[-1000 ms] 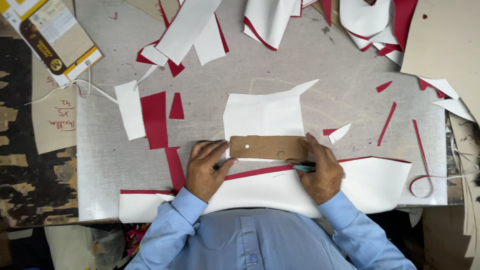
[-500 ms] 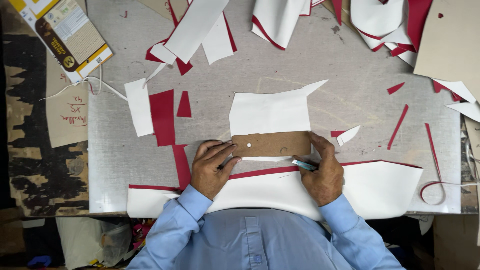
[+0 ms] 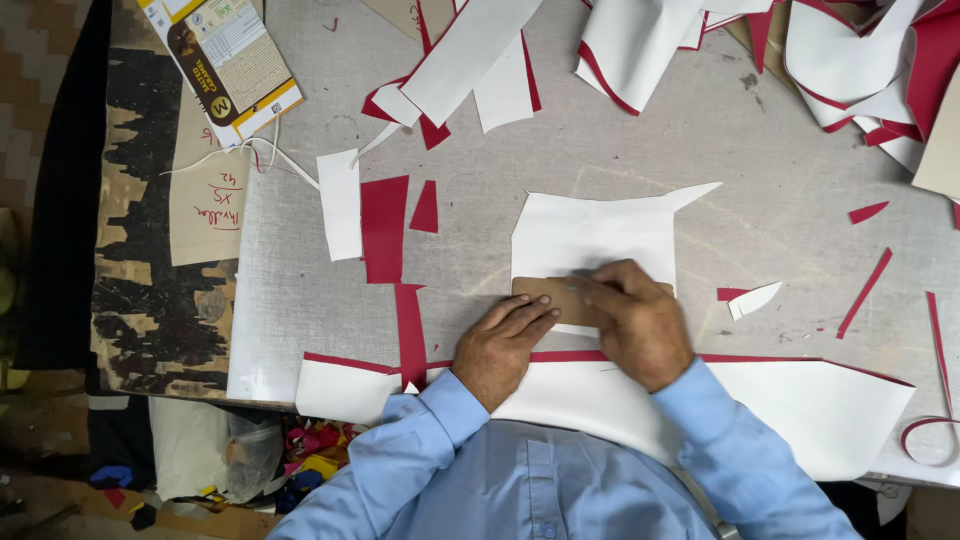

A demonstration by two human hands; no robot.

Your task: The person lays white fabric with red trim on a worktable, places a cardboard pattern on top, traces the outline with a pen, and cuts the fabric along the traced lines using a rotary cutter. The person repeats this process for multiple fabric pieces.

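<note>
Table: big grey metal-topped worktable [image 3: 800, 150], scraps all over it.
Long sheet: a wide white sheet with a red edge [image 3: 800, 410] along the near side, partly hanging over the table edge, forearms resting across it.
Middle sheet: white piece with a pointy right corner [image 3: 600, 235], about centre, just beyond the hands.
Far pile: heap of white and red offcuts [image 3: 850, 60] at the far right.
Red strips: a red rectangle [image 3: 384, 228] left of centre, thin red slivers [image 3: 862, 292] off to the right.
Booklet: printed card pack [image 3: 225, 60] in the far left corner, off the metal top.
Template: brown cardboard template [image 3: 545, 292] lying flat on the near edge of the middle sheet, mostly hidden by the hands.
Left hand: left hand [image 3: 500, 345] flat, fingers together, tips pressing on the template's left end.
Right hand: right hand [image 3: 635, 320] curled over the template's right part, fingers bent down onto it. Can't tell if it's pinching anything.
</note>
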